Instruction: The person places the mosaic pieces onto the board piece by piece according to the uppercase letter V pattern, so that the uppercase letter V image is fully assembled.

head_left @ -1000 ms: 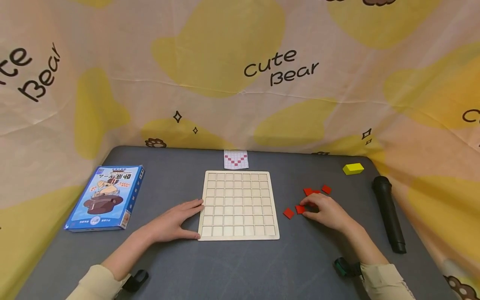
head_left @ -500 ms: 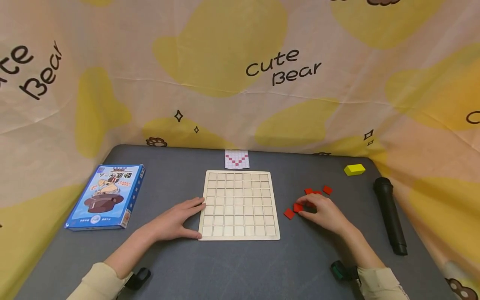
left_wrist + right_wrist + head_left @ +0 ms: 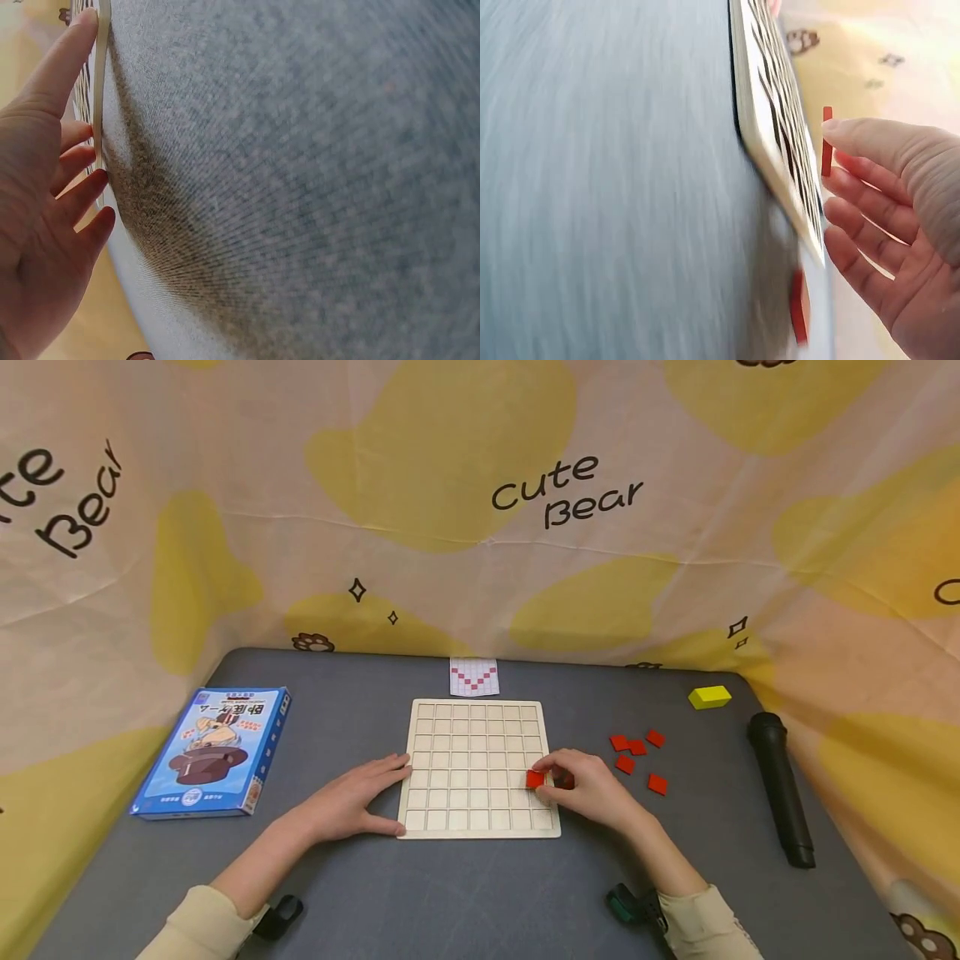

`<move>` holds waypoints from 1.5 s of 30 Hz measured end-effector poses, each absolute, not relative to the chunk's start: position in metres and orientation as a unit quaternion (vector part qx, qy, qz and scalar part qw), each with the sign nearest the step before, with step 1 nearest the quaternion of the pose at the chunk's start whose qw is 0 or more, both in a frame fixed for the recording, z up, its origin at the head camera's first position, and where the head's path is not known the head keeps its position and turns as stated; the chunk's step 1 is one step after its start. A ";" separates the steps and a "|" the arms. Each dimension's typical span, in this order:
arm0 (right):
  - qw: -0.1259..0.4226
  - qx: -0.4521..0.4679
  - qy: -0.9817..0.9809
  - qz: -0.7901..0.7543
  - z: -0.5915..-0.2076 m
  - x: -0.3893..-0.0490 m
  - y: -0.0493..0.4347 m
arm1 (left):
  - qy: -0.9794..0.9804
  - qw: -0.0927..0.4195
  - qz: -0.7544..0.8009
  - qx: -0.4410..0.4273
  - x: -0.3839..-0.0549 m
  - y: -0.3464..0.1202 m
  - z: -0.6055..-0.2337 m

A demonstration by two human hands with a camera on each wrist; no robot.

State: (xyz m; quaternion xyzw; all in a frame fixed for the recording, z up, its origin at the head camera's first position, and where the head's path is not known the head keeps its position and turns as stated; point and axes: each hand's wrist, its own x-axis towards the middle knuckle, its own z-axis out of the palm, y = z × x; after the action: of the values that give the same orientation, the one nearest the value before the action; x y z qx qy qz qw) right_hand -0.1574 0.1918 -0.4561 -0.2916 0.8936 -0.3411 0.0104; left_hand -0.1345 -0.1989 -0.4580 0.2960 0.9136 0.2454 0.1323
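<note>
The left hand (image 3: 348, 802) is resting spread against the left edge of the grid board (image 3: 480, 758), seemingly steadying it on the counter (image 3: 465, 897); the right hand (image 3: 592, 787) is pinching a red tile (image 3: 535, 779) above the board's right edge, likely keeping its underside free.

Board (image 3: 459, 774): pale, square, gridded, lying flat; left hand (image 3: 347, 800) touches its 9 o'clock edge. Red square tile (image 3: 535, 779): pinched by right hand (image 3: 592, 787) above the board's 3 o'clock side. Five loose red tiles (image 3: 625, 764): flat, farther toward 3 o'clock.
</note>
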 end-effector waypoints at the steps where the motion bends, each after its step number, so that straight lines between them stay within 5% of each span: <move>1: 0.013 -0.296 0.890 -0.346 -0.457 -0.157 0.186 | 0.914 0.132 0.246 0.296 -0.134 -0.199 -0.458; 18: 0.022 -0.341 0.865 -0.369 -0.467 -0.149 0.126 | 0.914 0.118 0.246 0.300 -0.134 -0.200 -0.459; 45: -0.004 -0.369 0.860 -0.353 -0.469 -0.146 0.121 | 0.911 0.130 0.249 0.302 -0.135 -0.199 -0.461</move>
State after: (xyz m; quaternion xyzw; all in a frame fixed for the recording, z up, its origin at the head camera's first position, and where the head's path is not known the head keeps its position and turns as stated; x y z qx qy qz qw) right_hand -0.1457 0.1209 -0.4691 -0.3694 0.8598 -0.3525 -0.0039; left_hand -0.1347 -0.1992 -0.4612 0.3015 0.9111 0.2493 0.1296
